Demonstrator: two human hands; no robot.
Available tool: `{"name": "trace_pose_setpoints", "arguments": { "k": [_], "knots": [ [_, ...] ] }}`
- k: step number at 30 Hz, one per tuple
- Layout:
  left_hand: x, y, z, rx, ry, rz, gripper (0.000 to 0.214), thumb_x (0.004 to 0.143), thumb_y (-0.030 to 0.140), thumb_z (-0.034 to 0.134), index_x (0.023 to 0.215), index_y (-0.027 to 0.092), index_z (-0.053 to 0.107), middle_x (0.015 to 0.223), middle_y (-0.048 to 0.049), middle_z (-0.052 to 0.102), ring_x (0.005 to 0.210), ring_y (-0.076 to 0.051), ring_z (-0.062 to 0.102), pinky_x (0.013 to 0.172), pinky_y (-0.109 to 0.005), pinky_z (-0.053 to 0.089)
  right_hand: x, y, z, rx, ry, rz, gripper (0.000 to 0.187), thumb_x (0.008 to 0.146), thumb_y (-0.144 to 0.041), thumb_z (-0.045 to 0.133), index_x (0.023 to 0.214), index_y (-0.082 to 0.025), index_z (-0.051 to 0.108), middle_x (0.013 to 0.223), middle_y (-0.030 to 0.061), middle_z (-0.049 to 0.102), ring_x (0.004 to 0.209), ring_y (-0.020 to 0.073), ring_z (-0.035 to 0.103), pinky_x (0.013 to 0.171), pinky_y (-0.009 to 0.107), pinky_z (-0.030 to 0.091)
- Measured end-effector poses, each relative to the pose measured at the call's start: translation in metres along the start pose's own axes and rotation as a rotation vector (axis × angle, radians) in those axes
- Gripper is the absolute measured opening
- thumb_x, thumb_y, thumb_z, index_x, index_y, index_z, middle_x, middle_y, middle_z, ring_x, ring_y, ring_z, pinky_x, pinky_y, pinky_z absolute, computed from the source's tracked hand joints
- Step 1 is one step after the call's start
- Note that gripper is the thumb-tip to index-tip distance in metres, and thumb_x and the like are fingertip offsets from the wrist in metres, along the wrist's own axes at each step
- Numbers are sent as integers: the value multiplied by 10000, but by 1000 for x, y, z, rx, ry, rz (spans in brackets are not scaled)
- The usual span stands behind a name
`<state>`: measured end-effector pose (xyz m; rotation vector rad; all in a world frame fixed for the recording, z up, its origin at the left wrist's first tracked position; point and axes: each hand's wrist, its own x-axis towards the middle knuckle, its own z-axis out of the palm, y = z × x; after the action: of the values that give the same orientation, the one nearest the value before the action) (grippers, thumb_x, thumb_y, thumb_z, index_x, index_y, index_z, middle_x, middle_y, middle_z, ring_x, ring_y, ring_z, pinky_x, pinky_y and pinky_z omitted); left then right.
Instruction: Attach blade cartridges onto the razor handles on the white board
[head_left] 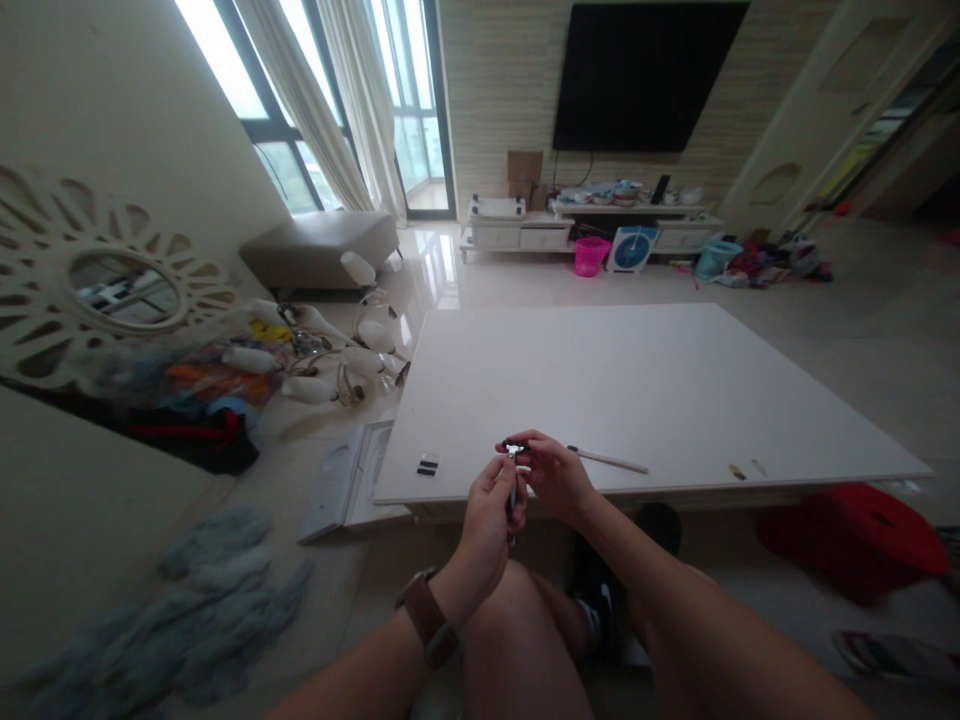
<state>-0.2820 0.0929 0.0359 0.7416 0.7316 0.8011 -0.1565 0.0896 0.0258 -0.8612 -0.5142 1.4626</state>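
My left hand (489, 512) and my right hand (553, 472) meet just in front of the near edge of a large white table (675, 370). Both are closed around a small black and silver object (514, 450) with a thin dark shaft running down between the fingers; I cannot make out what it is. A brown watch strap sits on my left wrist. My bare knees show below the hands. On the table close to the hands lie a thin pale stick (609, 460) to the right and a small black and white piece (428, 464) to the left.
A red stool (855, 535) stands on the floor at the right. A white chandelier (341, 350) and bags lie on the floor at the left, with a white panel (341, 490) beside the table. A grey bench, TV cabinet and pink bucket (590, 255) stand beyond.
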Motion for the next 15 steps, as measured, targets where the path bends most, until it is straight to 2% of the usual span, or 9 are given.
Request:
{"name": "trace_pose_setpoints", "arguments": {
  "k": [15],
  "knots": [
    [-1, 3, 2, -25, 37, -21, 414, 776, 546, 719, 885, 180, 557, 631, 65, 498, 402, -16, 334, 376, -149, 181, 2, 1, 0, 12, 2, 1, 207, 721, -305, 676, 873, -187, 752, 970, 85, 754, 790, 171, 615, 653, 270, 413]
  ]
}}
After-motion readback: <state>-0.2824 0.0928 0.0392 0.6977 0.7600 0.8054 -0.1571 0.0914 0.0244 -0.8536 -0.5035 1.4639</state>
